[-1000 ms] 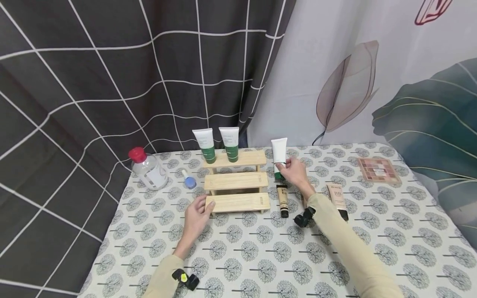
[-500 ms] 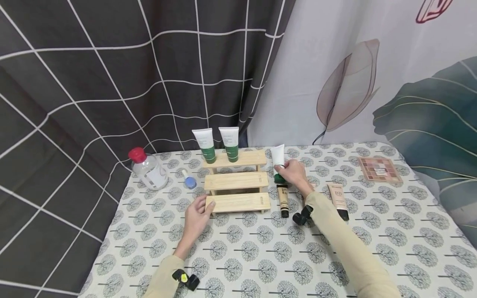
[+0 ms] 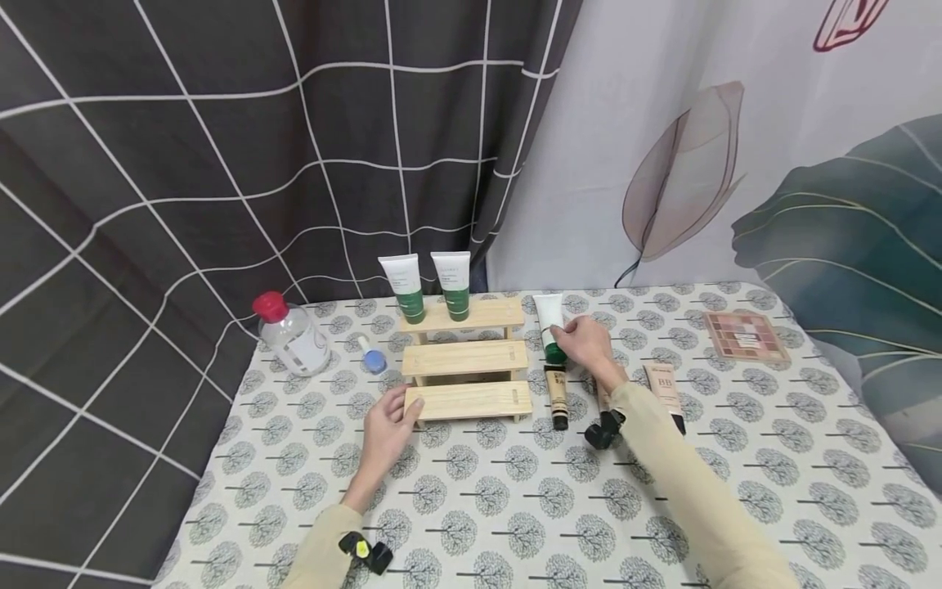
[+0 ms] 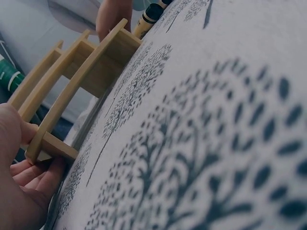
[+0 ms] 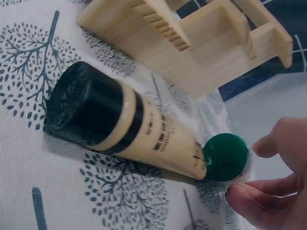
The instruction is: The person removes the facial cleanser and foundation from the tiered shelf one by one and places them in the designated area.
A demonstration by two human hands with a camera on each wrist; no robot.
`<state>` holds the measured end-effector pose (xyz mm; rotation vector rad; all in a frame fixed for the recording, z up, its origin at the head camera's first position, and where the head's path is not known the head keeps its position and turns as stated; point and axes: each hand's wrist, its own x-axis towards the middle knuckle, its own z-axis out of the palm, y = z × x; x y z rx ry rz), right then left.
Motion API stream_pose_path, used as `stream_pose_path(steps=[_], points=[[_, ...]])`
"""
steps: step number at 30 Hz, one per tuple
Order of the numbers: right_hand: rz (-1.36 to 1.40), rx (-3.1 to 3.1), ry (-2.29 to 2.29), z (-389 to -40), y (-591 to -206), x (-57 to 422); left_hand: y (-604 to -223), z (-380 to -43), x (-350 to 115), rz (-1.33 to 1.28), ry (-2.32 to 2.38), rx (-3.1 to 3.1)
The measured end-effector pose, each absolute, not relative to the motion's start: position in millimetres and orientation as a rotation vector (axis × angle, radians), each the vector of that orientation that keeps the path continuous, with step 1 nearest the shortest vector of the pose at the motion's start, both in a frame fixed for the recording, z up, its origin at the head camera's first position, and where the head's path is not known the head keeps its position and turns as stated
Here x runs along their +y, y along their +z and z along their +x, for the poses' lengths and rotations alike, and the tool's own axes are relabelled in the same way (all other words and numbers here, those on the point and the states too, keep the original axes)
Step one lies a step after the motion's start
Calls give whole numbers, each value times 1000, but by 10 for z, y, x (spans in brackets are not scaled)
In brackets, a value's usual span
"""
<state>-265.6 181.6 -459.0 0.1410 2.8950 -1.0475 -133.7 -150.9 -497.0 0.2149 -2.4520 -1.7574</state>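
Note:
My left hand (image 3: 388, 427) grips the left end of a three-step wooden display stand (image 3: 468, 401), thumb on the lowest step and fingers beneath it in the left wrist view. My right hand (image 3: 586, 343) pinches a white squeeze tube (image 3: 549, 315) with a green cap, right of the stand. The tube leans back low over the cloth, and its round green cap (image 5: 226, 157) faces the right wrist camera. Just in front lies a beige foundation tube (image 3: 558, 397) with a black cap. Two matching white-and-green tubes (image 3: 404, 286) stand on the top step.
A BB cream tube (image 3: 665, 391) lies right of my right forearm, another tube partly hidden beside that wrist. Farther right is an eyeshadow palette (image 3: 746, 336). A red-capped clear bottle (image 3: 294, 337) and a small blue-and-white item (image 3: 374, 358) sit left of the stand. Curtains hang behind.
The white squeeze tube in my right hand has tilted back from nearly upright, its white end dropping toward the cloth. My left hand and the stand have stayed in place.

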Motion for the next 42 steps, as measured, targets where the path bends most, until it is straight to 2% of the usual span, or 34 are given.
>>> stream_pose_path(steps=[11, 20, 33, 42], points=[[61, 2895, -1435, -2555, -4374, 1752, -4979, -1340, -1506, 222, -1729, -2463], [-31, 2904, -1794, -2437, -4164, 1504, -4968, -1336, -1499, 228, -1749, -2455], [-334, 2721, -1956, -2384, -3968, 1086, -4984, -1357, -1492, 234, -1765, -2447], [-418, 2575, -1962, -2459, -3962, 782, -4999, -1352, -1508, 216, -1730, -2458]])
